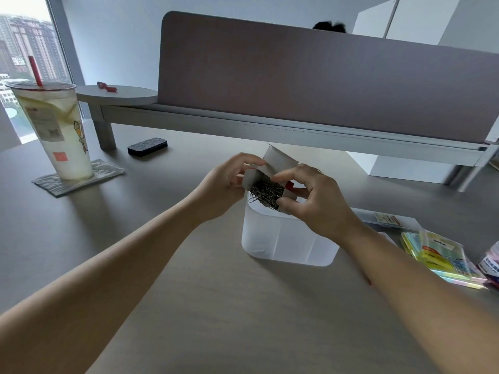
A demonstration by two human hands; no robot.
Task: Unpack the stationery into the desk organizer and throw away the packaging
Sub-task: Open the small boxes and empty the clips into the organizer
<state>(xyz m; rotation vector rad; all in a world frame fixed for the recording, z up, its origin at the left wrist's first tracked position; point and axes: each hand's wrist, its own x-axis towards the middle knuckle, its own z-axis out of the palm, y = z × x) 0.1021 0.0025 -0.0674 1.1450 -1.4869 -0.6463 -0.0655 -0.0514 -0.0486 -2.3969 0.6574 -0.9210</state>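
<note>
A small grey cardboard box [279,161] with its flap open is held tilted toward me, just above the frosted white desk organizer [286,241]. A tangle of metal paper clips [266,194] shows in the box's open mouth, a few hanging over its lower lip. My left hand [229,182] grips the box's left side. My right hand [316,198] grips its right side and lower edge, fingers curled round it. The organizer's compartments look bare through the translucent wall.
Packs of coloured sticky notes [440,256] and a clear flat packet [386,218] lie at the right. A tall iced drink [58,133] stands on a napkin at the left. A dark eraser block [147,146] lies behind; a raised shelf and partition [324,85] cross the back.
</note>
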